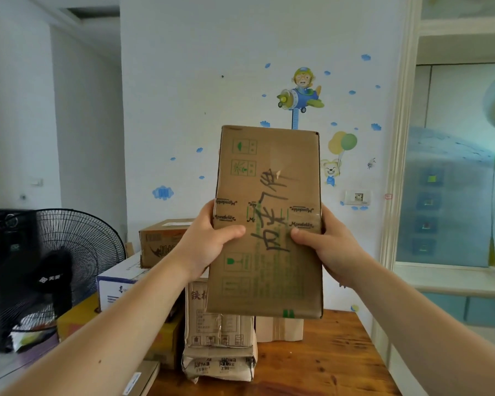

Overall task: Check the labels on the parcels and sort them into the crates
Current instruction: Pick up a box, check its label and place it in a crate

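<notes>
I hold a flat brown cardboard parcel (269, 172) upright at chest height, its broad face toward me. Black handwritten characters and green printed symbols cover that face, crossed by clear tape. My left hand (209, 238) grips its left edge, thumb across the front. My right hand (323, 244) grips the right edge the same way. Both hold it near mid-height, above the wooden table (326, 358).
More cardboard parcels are piled on the table behind: a stacked brown pair (220, 344), a white box (117, 281), a brown box (160, 241) on top, a yellow one (77, 318). A black standing fan (69, 252) is at the left. A wall with stickers is ahead.
</notes>
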Tool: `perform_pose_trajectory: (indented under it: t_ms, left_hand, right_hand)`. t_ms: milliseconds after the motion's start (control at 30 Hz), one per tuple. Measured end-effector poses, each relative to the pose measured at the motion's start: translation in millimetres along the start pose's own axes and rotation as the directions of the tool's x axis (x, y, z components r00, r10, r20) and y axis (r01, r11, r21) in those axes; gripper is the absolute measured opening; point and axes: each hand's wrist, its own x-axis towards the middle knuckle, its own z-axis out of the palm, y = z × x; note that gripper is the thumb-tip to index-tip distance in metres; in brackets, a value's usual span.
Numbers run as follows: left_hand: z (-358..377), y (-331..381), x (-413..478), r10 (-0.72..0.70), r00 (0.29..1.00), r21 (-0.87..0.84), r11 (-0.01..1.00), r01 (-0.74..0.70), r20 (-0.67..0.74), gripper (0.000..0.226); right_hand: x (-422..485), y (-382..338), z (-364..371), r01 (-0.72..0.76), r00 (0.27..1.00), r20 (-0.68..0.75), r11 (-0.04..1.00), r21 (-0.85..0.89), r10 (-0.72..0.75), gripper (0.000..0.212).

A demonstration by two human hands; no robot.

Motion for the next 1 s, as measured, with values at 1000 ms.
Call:
perform_pose_trajectory:
  t_ms: [1000]
  left_hand:
    - [-3.9, -5.8, 1.1, -0.111, 0.989, 0.012, 0.994, 0.112, -0.095, 0.025]
  right_hand:
    - [-8.1, 4.5, 17.0, -0.182, 0.976, -0.147, 0.971, -0.154, 0.160, 0.047]
